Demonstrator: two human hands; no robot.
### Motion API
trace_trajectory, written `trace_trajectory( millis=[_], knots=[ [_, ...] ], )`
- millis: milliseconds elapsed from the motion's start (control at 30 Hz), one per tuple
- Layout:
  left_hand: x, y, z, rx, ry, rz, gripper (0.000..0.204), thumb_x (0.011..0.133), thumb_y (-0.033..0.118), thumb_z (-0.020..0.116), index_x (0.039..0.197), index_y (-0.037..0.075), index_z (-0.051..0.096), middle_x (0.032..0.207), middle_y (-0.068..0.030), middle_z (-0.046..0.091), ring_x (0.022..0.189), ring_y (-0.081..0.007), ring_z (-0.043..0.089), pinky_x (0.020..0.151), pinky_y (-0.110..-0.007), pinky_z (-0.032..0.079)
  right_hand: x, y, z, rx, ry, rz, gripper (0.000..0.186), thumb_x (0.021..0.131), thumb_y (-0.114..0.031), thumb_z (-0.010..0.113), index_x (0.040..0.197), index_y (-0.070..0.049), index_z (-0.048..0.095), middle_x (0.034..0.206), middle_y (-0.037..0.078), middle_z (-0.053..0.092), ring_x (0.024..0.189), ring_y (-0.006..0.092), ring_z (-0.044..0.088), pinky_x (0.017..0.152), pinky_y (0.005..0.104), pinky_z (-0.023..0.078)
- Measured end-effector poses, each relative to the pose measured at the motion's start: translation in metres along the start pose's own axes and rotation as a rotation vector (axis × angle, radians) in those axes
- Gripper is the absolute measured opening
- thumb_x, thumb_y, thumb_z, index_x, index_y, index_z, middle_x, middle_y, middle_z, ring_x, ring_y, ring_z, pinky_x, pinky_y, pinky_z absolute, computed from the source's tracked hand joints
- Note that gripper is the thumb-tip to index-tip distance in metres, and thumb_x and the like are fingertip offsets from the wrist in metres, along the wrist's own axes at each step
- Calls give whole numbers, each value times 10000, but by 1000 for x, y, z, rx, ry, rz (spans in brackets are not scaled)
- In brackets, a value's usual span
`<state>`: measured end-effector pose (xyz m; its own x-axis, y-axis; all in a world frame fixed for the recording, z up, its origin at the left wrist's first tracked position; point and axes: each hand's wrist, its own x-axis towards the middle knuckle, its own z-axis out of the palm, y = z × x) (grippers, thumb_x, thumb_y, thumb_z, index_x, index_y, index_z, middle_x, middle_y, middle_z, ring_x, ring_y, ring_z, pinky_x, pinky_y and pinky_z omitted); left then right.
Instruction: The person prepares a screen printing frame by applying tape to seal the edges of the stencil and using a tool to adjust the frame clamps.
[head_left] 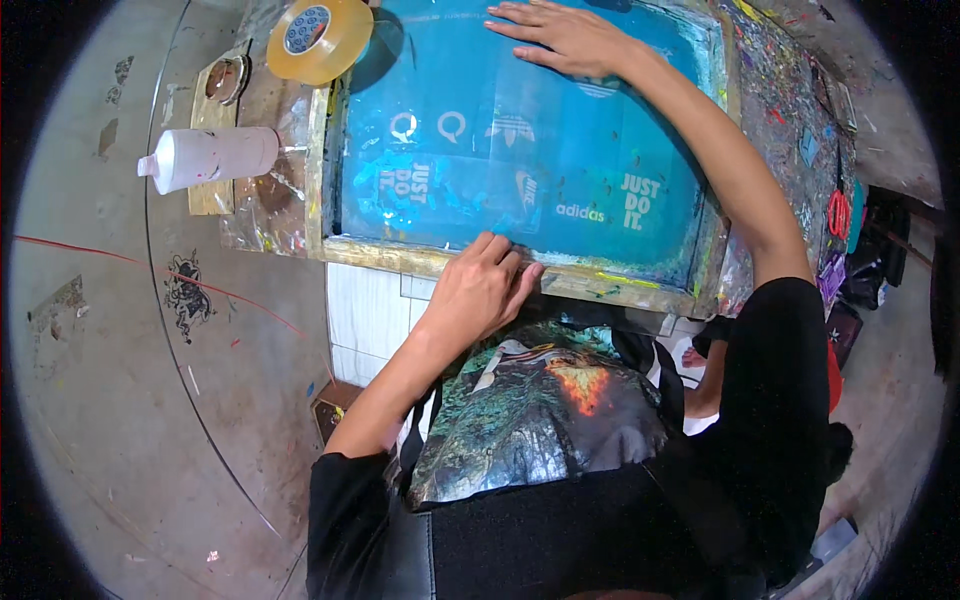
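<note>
A silk-screen frame (440, 262) with blue mesh (600, 145) lies before me, its wooden rim splashed with paint. Pale lettering and logo shapes show through the mesh. My right hand (575, 38) reaches across to the far part of the screen and lies flat on the mesh, fingers stretched out. At the near rim, my left hand (480, 283) has its fingers curled over the wood, thumb beside them. Anything thin under those fingertips is hidden. A large roll of clear yellowish tape (345, 50) rests at the screen's far left corner.
A whitish squeeze bottle (215, 158) lies on its side at the left, near a small round container (226, 80). Red-handled scissors (838, 213) are at the right edge of the paint-spattered table (775, 130). A printed apron (540, 420) covers my lap.
</note>
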<state>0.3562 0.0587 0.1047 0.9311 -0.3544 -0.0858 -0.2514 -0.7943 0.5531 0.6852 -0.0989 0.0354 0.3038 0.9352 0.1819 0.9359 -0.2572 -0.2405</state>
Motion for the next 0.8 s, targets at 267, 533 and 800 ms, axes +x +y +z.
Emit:
trace_trajectory(
  millis=[267, 533, 800],
  knots=[
    [73, -36, -16, 214, 132, 220, 712, 1030, 456, 497, 1521, -43, 371, 1587, -262, 334, 1494, -391, 304, 1208, -476, 276, 3, 23, 18, -163, 16, 86, 544, 1107, -377, 309, 1602, -152, 292, 1663, 87, 276, 1537, 241, 248, 1285, 416, 163],
    [64, -71, -4, 448, -28, 194, 748, 1047, 461, 425, 1552, -72, 280, 1652, -231, 235, 1558, -340, 175, 1256, -505, 120, -1, 18, 15, -234, -42, 161, 550, 1114, -375, 268, 1620, -161, 239, 1687, 78, 208, 1561, 240, 169, 1291, 413, 125],
    [23, -39, -25, 78, -460, 311, 836, 1029, 558, 415, 1564, -65, 261, 1665, -217, 206, 1563, -309, 161, 1272, -474, 107, -29, -58, 4, -101, -26, 49, 585, 1091, -435, 331, 1613, -179, 263, 1684, 64, 218, 1558, 254, 180, 1291, 449, 139]
  ],
)
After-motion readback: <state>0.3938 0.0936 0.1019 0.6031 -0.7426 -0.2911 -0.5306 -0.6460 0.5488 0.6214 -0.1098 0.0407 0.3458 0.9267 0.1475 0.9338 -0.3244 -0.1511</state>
